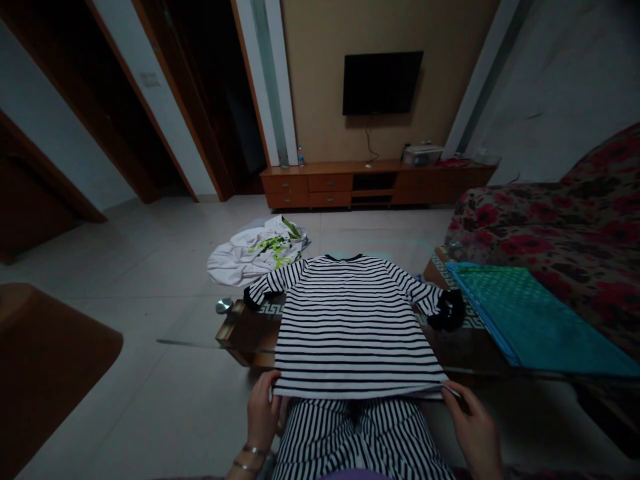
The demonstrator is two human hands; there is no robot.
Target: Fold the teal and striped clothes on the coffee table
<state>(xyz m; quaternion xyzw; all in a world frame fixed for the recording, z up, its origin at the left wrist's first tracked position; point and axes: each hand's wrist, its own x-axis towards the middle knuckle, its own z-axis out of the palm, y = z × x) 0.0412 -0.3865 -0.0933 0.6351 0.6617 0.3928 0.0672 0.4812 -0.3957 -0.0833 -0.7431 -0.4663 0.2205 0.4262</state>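
A black-and-white striped shirt (353, 327) lies spread out on a glass-topped coffee table (195, 343), its neckline away from me and its hem towards me. Both sleeves stretch outward and end in dark ruffled cuffs. My left hand (263, 407) pinches the left corner of the hem between thumb and fingers. At the opposite corner, my right hand (473, 423) grips the hem the same way. The hem hangs slightly over the near table edge, above my striped trousers (360, 440).
A white garment with a green print (250, 250) lies heaped at the table's far left. On the right is a folded teal cloth (545, 320), beside a flowered sofa (540, 220). A brown rounded piece of furniture (50, 373) stands left. A TV cabinet (330, 190) lines the far wall.
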